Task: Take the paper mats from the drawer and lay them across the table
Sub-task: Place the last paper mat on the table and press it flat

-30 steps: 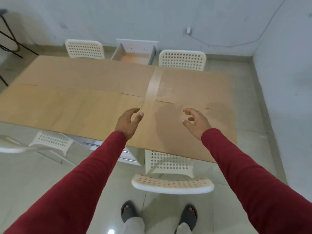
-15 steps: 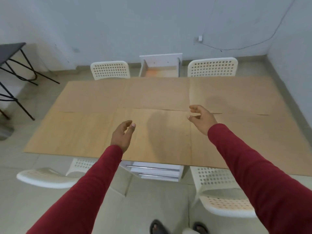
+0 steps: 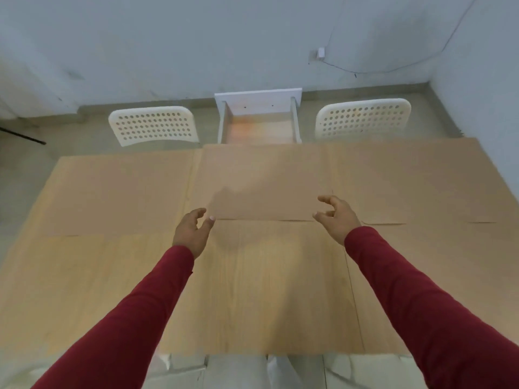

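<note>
Mats (image 3: 252, 276) of brown paper lie flat, edge to edge, over the whole table (image 3: 16, 318). The left hand (image 3: 193, 231) and the right hand (image 3: 335, 216) reach out over the middle mats in red sleeves, both with fingers spread and a bit bent, and both hold nothing. Past the far edge stand a white chair (image 3: 153, 129), the pulled-out drawer (image 3: 259, 119) and another chair (image 3: 362, 117).

Long dark red sleeves (image 3: 415, 299) cover both arms to the wrists; the left hand (image 3: 192, 234) and right hand (image 3: 338, 217) are bare.
</note>
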